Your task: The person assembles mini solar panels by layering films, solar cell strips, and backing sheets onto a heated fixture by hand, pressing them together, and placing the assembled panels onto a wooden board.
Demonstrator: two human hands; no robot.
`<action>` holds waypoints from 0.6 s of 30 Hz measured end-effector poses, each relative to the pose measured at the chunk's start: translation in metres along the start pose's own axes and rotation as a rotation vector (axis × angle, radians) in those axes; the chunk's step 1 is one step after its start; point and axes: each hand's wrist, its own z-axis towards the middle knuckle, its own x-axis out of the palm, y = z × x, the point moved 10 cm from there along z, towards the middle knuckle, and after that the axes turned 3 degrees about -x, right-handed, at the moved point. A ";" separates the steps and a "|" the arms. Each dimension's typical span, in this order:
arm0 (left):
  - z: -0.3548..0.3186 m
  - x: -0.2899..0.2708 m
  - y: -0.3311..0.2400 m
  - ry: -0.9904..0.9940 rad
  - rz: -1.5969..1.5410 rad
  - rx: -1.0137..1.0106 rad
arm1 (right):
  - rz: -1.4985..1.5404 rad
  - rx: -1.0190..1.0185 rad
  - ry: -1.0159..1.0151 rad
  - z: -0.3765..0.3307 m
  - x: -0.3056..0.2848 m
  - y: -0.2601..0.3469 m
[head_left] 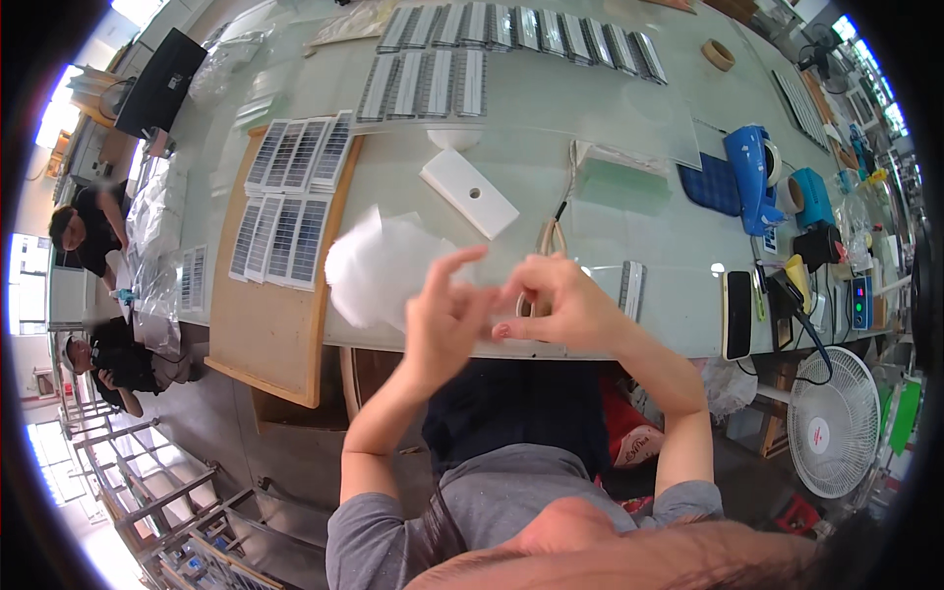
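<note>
Holding both hands up over the near edge of the pale green table [590, 118]. Left hand [444, 310] has fingers spread and half curled, thumb and forefinger pinching the edge of a thin white translucent sheet [379, 270] — a blurred, limp piece of film or foam wrap that hangs out to the left of the hand. Right hand [556, 305] is curled in close, fingertips narrowed together and almost touching the left hand's; whether it grips a corner of the sheet or something too small to resolve, I cannot tell.

Just beyond the hands: a white rectangular plate [470, 192] with a hole in it, lying flat, and a pair of tweezers [548, 236] beside a narrow grey strip [630, 287]. Left of these a wooden board [275, 324] overhangs the table edge and carries small solar cell panels [290, 197] in two rows. Farther back, more rows of grey strips [511, 29] and a roll of tape [718, 54]. To the right: a blue tape dispenser [752, 172], a phone [737, 315], a white fan [834, 423] below the table.

Risk, as judged: the sheet is held only at one edge, so it could slip out, fold on itself or tear if the two hands pull apart unevenly. A wide sweep to the left could brush the panels on the board — they look loosely laid.
</note>
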 end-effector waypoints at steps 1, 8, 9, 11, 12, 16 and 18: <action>-0.006 0.017 0.012 0.045 -0.140 -0.114 | -0.024 0.112 -0.031 -0.014 -0.004 -0.008; -0.061 0.069 0.075 0.219 -0.180 -0.156 | -0.234 0.232 -0.198 -0.055 -0.037 -0.055; -0.068 0.068 0.076 0.227 0.022 0.044 | -0.363 0.231 -0.220 -0.056 -0.042 -0.064; -0.084 0.069 0.062 0.205 0.610 0.433 | -0.368 0.227 -0.243 -0.056 -0.046 -0.081; -0.081 0.066 0.064 0.206 0.612 0.430 | -0.376 0.219 -0.282 -0.056 -0.048 -0.086; -0.098 0.086 0.042 0.136 0.770 0.884 | -0.406 0.232 -0.360 -0.060 -0.052 -0.096; -0.098 0.093 0.040 0.078 0.762 0.949 | -0.395 0.232 -0.372 -0.061 -0.053 -0.094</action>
